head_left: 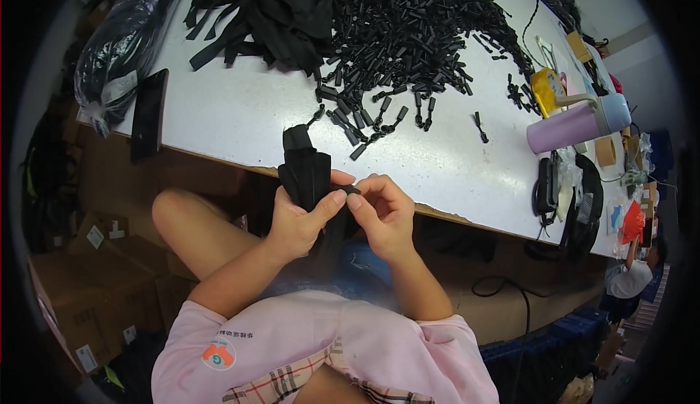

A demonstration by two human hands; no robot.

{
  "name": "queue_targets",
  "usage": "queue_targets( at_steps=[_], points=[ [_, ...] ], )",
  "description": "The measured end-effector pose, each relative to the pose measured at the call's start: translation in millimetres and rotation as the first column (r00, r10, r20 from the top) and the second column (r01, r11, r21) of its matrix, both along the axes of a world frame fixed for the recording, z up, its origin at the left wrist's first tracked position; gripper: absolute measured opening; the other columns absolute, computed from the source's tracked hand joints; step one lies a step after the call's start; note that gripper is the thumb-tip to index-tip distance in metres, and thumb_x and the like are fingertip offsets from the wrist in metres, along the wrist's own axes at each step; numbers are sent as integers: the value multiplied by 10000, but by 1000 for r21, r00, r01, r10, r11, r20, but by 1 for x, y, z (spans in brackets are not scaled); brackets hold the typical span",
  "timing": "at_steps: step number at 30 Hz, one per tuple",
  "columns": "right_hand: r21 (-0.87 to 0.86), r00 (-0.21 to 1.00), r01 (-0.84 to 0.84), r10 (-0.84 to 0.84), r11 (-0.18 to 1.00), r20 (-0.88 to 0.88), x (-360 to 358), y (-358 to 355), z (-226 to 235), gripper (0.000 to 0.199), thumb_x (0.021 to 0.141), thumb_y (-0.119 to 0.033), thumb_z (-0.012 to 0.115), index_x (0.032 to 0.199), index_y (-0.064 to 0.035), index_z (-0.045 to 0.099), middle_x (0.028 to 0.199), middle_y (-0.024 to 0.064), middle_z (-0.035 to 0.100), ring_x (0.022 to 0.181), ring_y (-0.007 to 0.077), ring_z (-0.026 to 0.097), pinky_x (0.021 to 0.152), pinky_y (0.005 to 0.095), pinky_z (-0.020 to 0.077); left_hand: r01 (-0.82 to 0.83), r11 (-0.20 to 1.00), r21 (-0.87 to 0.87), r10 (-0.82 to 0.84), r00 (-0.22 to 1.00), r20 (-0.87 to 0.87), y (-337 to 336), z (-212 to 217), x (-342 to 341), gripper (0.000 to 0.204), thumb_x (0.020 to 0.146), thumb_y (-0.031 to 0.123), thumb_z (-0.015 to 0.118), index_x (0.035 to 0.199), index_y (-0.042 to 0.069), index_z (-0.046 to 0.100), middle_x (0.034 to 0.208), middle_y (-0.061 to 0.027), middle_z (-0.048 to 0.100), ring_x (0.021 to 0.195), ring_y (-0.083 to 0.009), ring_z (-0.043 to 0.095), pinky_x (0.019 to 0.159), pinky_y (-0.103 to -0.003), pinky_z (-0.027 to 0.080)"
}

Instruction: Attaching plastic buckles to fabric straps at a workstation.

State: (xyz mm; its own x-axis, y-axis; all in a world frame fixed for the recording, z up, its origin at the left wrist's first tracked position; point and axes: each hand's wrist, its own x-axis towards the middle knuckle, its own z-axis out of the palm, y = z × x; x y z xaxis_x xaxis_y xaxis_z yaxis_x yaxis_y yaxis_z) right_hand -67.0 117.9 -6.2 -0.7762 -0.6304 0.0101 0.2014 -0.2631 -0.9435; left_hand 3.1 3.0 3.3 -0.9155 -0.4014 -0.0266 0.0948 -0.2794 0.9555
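Observation:
My left hand (300, 218) grips a folded black fabric piece (302, 167) that stands up over the near edge of the white table (240, 112). My right hand (383, 211) pinches a small black plastic part at the fabric's side, right against my left thumb. Both hands meet just below the table edge, above my lap. A large heap of black cord pulls (415, 32) covers the table's far middle, with loose ones (364, 123) trailing toward my hands. Black fabric strips (251, 17) lie piled to the left of that heap.
A black phone (149, 112) lies at the table's left edge beside a dark plastic bag (120, 39). A lilac bottle (576, 123), a yellow item (547, 90) and black gear (569, 192) sit at the right. Cardboard boxes (80, 294) stand on the floor at left. Another person (634, 273) is at far right.

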Motion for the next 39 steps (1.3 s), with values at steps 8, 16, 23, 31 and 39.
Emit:
queue_targets(
  at_steps=[8, 16, 23, 31, 39],
  points=[
    [-40, 988, -157, 157, 987, -2, -4, 4, -5, 79, 823, -91, 517, 837, -16, 494, 696, -34, 465, 602, 23, 411, 531, 157, 335, 43, 998, -51, -43, 999, 8, -5, 1, 1, 161, 789, 114, 564, 918, 19, 561, 674, -2, 559, 509, -17, 468, 423, -159, 364],
    [-30, 982, -51, 45, 998, -183, -1, 3, -13, 77, 799, -76, 542, 837, -18, 509, 672, -27, 457, 527, 15, 370, 457, 152, 290, 126, 992, -19, -126, 992, 2, -9, 1, 1, 155, 788, 128, 574, 888, 10, 560, 672, -5, 549, 470, -28, 454, 402, -159, 357],
    [72, 985, -139, 146, 988, -89, -10, -1, 0, 134, 711, -84, 628, 756, -8, 527, 588, -8, 462, 466, 21, 357, 407, 181, 280, 51, 998, 35, -52, 997, 48, -6, -4, 4, 153, 799, 163, 566, 828, 15, 540, 617, 12, 509, 415, -22, 394, 370, -154, 298],
    [315, 733, 84, 155, 945, -662, -4, -3, 19, 200, 647, -95, 647, 825, -40, 572, 668, 59, 515, 488, 162, 438, 431, 248, 363, 78, 994, 78, -89, 985, 148, -18, -7, -2, 191, 822, 192, 526, 861, 6, 526, 544, 15, 452, 415, -27, 386, 371, -169, 326],
    [-2, 508, 261, -140, 965, -850, -12, -9, 4, 290, 631, -2, 642, 908, -63, 582, 836, 77, 513, 567, 147, 467, 468, 210, 381, 318, 936, 150, -345, 912, 220, -15, -1, 1, 131, 762, 134, 569, 838, 39, 520, 601, 29, 484, 454, -24, 414, 387, -166, 315]
  ],
)
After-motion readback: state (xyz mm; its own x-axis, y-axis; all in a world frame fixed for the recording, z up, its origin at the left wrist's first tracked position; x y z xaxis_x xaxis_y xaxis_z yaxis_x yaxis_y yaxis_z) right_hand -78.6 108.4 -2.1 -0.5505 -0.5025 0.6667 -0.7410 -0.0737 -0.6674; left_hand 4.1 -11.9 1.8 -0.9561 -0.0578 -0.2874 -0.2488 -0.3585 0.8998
